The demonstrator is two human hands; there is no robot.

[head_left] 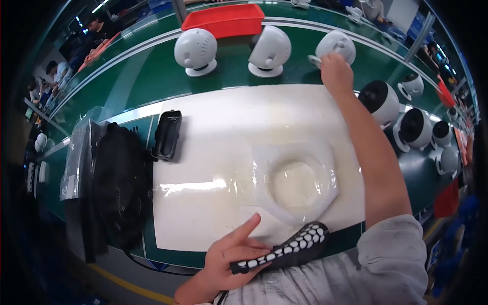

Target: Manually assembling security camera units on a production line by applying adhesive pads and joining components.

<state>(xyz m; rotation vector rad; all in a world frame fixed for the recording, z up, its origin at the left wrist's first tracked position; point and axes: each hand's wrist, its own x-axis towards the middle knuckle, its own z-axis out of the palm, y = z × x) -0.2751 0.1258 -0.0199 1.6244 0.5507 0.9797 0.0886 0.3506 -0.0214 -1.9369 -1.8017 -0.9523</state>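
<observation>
Stretched out to the far right, my right hand [337, 73] is closed at the foot of a white ball-shaped device [336, 44], which tilts so that its round foot sticks out to the left. The fingertips are partly hidden. Close to my body, my left hand [231, 256] holds one end of a long black piece with white oval spots [292, 246]; the thumb points up and away from it. Between the hands, a clear-white ring-shaped holder [259, 183] with a round hollow rests on a white mat [203, 213].
Two more white ball-shaped devices [195, 51] stand before a red bin [223, 20]. Several black-faced ones [416, 127] crowd the right. A black tray [168, 134] lies on the mat's left, beside a black mesh bundle [119, 188] and clear plastic bags [81, 157]. People sit beyond.
</observation>
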